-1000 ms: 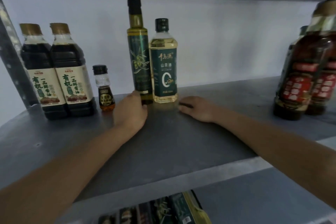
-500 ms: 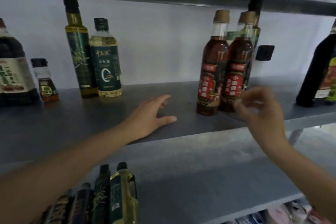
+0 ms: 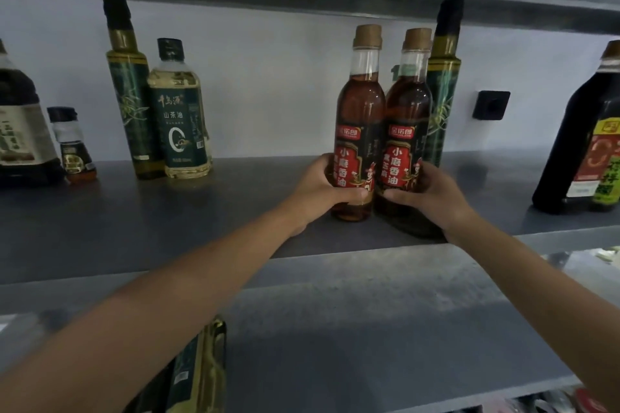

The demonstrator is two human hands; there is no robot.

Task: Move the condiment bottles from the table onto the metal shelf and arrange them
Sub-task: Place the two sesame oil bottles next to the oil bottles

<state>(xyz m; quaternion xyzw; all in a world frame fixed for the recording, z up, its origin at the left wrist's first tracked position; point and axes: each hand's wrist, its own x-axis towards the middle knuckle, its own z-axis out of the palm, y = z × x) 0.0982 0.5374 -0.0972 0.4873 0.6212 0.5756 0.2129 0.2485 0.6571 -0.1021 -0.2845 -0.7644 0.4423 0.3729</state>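
So, quick status from my end: this looks pretty far along. The left hand has its fingers curled round the lower body of the left sesame oil bottle, thumb across the front label. The right hand is wrapped the same way round the right sesame oil bottle. Both bottles are upright and touching each other, near the front of the metal shelf, just in front of a tall green olive oil bottle. I honestly can't tell if the bases are resting on the shelf or lifted a hair.

Already shelved: another olive oil bottle beside a camellia oil bottle, a small dark bottle, a soy sauce bottle at the far left, and a big dark bottle on the right. More bottles sit on the tier below.

My guess is we're in the arranging part now: this pair probably needs sliding back into line. Whatever is left to bring over is out of view.
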